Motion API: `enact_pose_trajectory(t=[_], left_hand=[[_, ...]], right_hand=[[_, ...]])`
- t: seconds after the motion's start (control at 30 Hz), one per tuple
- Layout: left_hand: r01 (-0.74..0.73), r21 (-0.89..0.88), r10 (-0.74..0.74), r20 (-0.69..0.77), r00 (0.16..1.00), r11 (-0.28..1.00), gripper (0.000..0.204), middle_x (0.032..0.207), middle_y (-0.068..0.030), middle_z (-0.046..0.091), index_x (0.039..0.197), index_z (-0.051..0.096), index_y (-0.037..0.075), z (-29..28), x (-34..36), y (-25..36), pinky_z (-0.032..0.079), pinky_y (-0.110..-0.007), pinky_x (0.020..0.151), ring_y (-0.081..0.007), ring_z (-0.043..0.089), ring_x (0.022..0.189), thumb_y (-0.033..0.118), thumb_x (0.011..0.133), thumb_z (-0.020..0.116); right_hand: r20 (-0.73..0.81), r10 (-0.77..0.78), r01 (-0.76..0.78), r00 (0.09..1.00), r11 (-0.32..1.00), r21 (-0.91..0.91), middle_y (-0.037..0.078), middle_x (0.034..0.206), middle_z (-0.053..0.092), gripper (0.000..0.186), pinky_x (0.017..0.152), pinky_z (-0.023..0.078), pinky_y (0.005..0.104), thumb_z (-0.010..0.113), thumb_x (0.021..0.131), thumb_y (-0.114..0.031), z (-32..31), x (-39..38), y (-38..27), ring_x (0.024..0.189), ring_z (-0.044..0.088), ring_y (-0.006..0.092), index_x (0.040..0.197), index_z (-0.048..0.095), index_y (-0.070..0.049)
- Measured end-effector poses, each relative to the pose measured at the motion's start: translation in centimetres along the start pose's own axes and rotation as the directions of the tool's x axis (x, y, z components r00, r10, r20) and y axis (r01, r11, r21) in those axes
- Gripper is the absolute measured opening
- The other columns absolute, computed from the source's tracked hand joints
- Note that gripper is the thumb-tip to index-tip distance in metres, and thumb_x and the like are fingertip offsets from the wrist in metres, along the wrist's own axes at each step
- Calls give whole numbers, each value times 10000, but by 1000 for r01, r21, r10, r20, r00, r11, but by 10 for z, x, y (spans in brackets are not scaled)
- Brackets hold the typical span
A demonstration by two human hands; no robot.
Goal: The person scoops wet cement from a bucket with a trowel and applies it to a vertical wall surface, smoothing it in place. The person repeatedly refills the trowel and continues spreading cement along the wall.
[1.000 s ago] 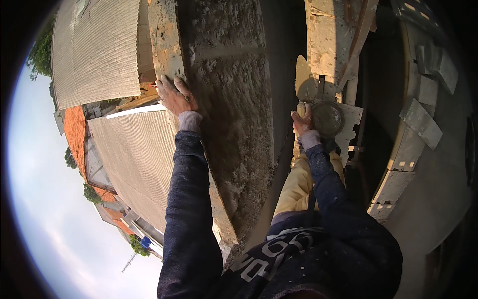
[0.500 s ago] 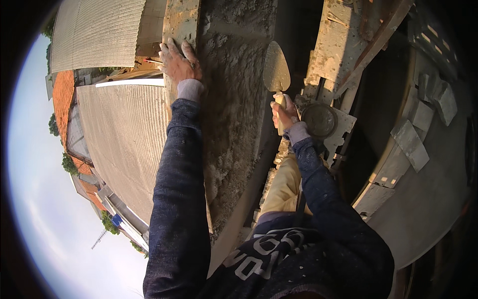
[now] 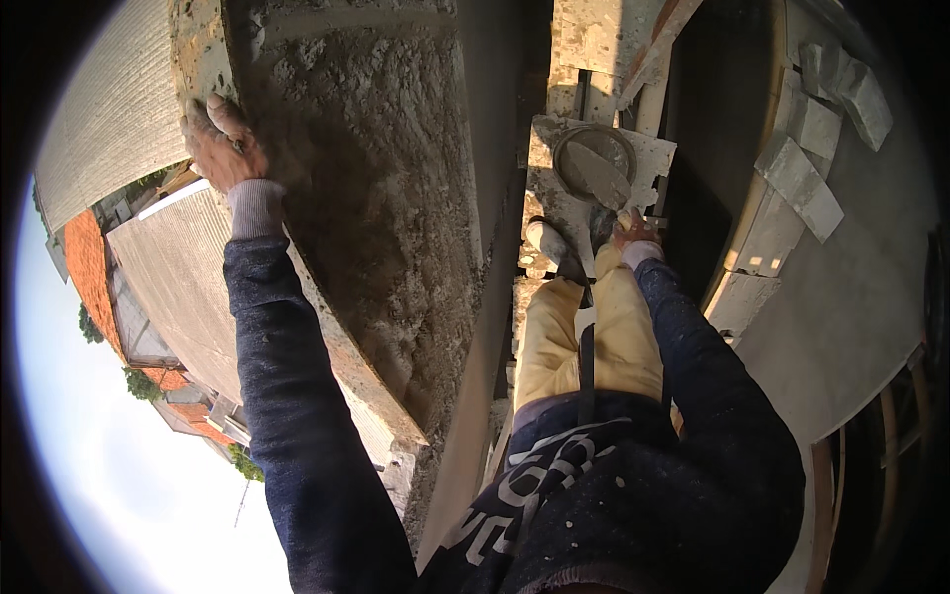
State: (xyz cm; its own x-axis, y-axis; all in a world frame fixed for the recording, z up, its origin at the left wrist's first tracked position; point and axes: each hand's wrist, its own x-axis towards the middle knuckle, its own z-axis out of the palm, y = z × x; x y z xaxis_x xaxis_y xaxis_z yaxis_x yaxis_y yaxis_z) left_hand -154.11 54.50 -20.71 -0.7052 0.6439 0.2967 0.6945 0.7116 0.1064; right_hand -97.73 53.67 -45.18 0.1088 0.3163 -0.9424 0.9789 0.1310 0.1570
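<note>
Trowel (image 3: 597, 176) now down in the mortar pan (image 3: 594, 163), right hand (image 3: 633, 233) clenched around its handle.

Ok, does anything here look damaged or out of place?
Nothing looks broken. The wall top carries rough, uneven mortar under the left hand. The right hand holds a trowel over the mortar pan.

A rough wall top (image 3: 396, 198) spread with coarse grey mortar (image 3: 366, 228) runs up the middle. Beside it, a pale, mortar-spattered board (image 3: 564, 208) carries a round shallow pan (image 3: 594, 163). Further right, on the grey concrete floor (image 3: 861, 287), loose block pieces (image 3: 802, 183) lie along a curved edge.
</note>
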Motion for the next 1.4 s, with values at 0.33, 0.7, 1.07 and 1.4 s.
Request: enact_pose_trajectory(t=[0.33, 0.7, 1.07, 1.4], left_hand=[[84, -278, -6, 271, 963, 957, 685, 1254, -201, 531, 1320, 435, -59, -7, 8, -15, 415, -361, 980, -286, 527, 1129, 528, 983, 332], [15, -216, 57, 324, 944, 976, 530, 1157, -129, 543, 1203, 478, -13, -22, 13, -25, 447, -355, 906, -230, 539, 1022, 446, 1011, 294], [-130, 4, 129, 46, 991, 992, 597, 1388, -251, 414, 1348, 424, -35, -3, 6, -8, 289, -407, 1099, -383, 367, 1311, 438, 1005, 306], [105, 1, -105, 21, 994, 994, 553, 1506, -200, 268, 1428, 359, 123, -5, -2, 2, 166, -549, 1117, -397, 249, 1383, 461, 990, 338]], right_hand=[[-86, 94, -101, 992, 991, -86, 149, 1261, 570, 553, 921, 454, 447, 468, 906, -471, 70, 169, 23, 1136, 576, 303, 1408, 321, -290], [-59, -231, 239, 971, 928, 285, 156, 1310, 546, 697, 1024, 398, 426, 572, 799, -548, 133, 185, 69, 1208, 507, 357, 1391, 431, -209], [-375, -336, 502, 864, 535, 679, 210, 1214, 581, 571, 898, 462, 416, 560, 834, -399, 21, 16, 20, 1109, 562, 379, 1291, 498, -62], [-697, -141, 687, 703, -120, 717, 222, 1183, 468, 646, 684, 523, 335, 569, 889, -449, -128, -212, -180, 1008, 552, 275, 1311, 372, -1]])
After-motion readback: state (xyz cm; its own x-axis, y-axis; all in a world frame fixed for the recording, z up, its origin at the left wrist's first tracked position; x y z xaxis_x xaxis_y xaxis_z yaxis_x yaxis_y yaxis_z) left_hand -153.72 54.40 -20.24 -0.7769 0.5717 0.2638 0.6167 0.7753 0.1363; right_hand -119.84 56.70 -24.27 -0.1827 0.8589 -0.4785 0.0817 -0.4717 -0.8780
